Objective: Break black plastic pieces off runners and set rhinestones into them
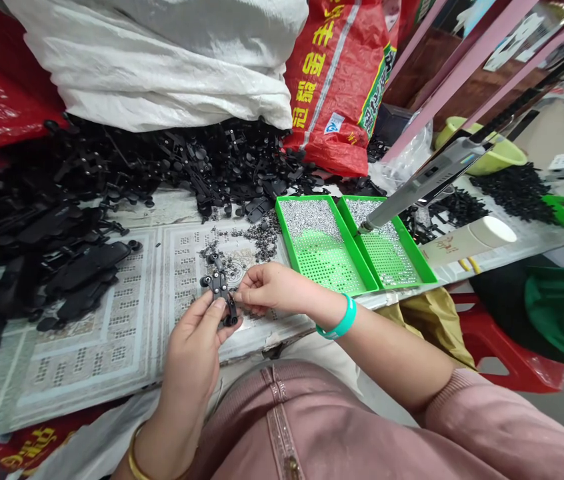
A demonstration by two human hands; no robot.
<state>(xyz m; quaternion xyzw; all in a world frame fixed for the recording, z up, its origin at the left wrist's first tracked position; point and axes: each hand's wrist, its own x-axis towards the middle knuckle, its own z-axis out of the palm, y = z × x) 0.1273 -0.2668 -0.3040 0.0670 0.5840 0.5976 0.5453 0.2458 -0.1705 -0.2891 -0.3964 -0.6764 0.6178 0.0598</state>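
My left hand (199,330) grips a small black plastic bracket (221,285) with screw heads on its face and round knobs at its ends. Close against the bracket's right side is my right hand (265,288), its thumb and fingers pinched together; what lies between those fingertips is too small to make out. Small dark parts (265,237) lie loose on the patterned table just beyond the hands. Two green trays (307,270) of tiny silvery screws stand to the right of my right hand.
A grey electric screwdriver (422,177) hangs with its tip over the right tray. Black plastic parts (162,160) are heaped along the back and left. Behind them stand a white sack (172,67) and a red sack (337,87). A white cup (477,239) lies at the right.
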